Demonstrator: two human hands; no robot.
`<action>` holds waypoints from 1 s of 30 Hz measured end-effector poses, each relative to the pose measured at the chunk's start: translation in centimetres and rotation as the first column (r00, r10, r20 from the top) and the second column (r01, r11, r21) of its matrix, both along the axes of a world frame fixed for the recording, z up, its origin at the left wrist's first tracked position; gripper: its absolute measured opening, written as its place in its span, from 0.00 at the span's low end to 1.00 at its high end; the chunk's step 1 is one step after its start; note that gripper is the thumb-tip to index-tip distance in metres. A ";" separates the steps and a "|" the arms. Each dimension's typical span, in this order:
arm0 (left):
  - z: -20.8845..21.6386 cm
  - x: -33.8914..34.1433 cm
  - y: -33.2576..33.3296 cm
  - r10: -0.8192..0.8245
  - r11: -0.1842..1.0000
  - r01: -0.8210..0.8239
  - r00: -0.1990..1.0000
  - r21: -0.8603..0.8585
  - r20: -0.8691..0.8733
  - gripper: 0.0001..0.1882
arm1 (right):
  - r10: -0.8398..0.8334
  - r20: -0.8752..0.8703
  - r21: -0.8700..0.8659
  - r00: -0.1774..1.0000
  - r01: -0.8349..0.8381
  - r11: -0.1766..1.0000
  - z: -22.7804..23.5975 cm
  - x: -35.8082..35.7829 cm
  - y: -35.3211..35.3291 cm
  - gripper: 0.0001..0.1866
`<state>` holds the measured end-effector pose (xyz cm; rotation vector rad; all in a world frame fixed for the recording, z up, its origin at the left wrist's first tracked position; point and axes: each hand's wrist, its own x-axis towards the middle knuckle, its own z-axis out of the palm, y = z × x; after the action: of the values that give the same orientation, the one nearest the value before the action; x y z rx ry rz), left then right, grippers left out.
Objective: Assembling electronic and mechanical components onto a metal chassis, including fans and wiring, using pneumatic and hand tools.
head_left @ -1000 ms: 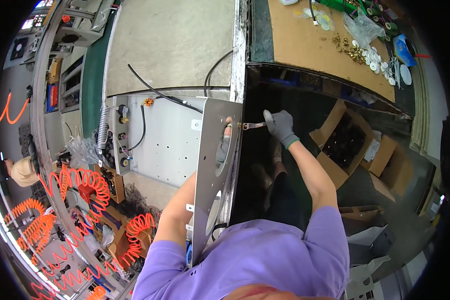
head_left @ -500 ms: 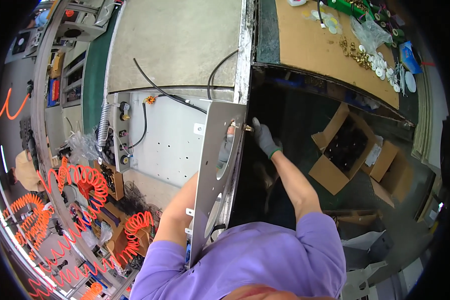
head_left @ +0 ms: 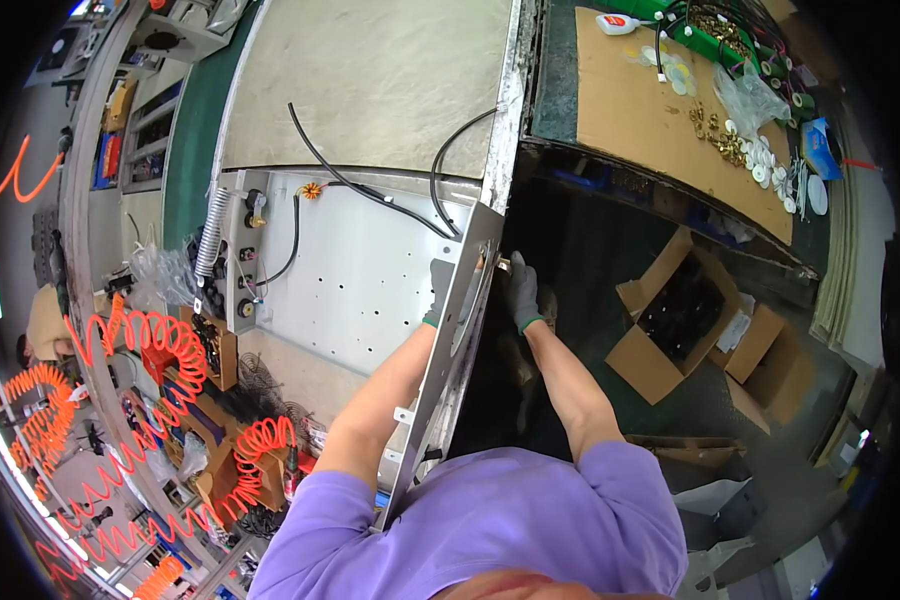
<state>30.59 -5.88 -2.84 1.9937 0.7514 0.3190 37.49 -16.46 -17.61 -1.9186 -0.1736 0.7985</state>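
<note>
A grey sheet-metal panel (head_left: 426,400) with cut-outs stands on edge in front of me, seen almost edge-on. My left hand (head_left: 438,292), in a grey glove, is on the panel's left side; the panel hides its fingers. On the other side, my gloved right hand (head_left: 522,293) has its fingers closed around a small brass fitting (head_left: 504,265) at the panel's upper part. Left of the panel lies a light grey metal housing (head_left: 345,290) with small holes. A black cable (head_left: 365,190) runs across its far side towards the panel's top.
A cardboard-covered bench (head_left: 630,95) at the far right carries brass parts (head_left: 715,135), white discs (head_left: 760,160) and a green bin (head_left: 715,45). Below it sits an open carton (head_left: 680,315) of dark parts. Orange coiled hoses (head_left: 150,350) hang at the left beside a spring (head_left: 210,245).
The panel has turned more edge-on. My left hand, earlier glimpsed through the panel's opening, now shows past its left edge. My right hand stays at the brass fitting; the whole view has shifted slightly.
</note>
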 end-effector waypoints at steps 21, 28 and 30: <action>-2.3 1.8 -0.6 0.246 0.969 -0.224 0.909 -0.104 0.335 0.10 | -0.094 0.072 -0.028 0.993 0.096 0.995 0.4 -0.9 -0.1 0.28; -1.3 1.4 -0.1 0.135 0.989 -0.148 0.934 0.012 0.330 0.11 | -0.073 0.286 0.144 0.955 0.033 0.989 -1.6 -1.5 0.6 0.27; -0.2 1.7 -0.2 0.044 0.999 -0.048 0.951 0.006 0.305 0.12 | -0.201 0.149 0.145 0.968 0.179 0.973 -3.7 -0.5 -0.6 0.26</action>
<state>32.33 -6.07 -3.02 1.8829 0.5988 0.6456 36.94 -17.01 -21.31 -1.8434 -0.1353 0.4900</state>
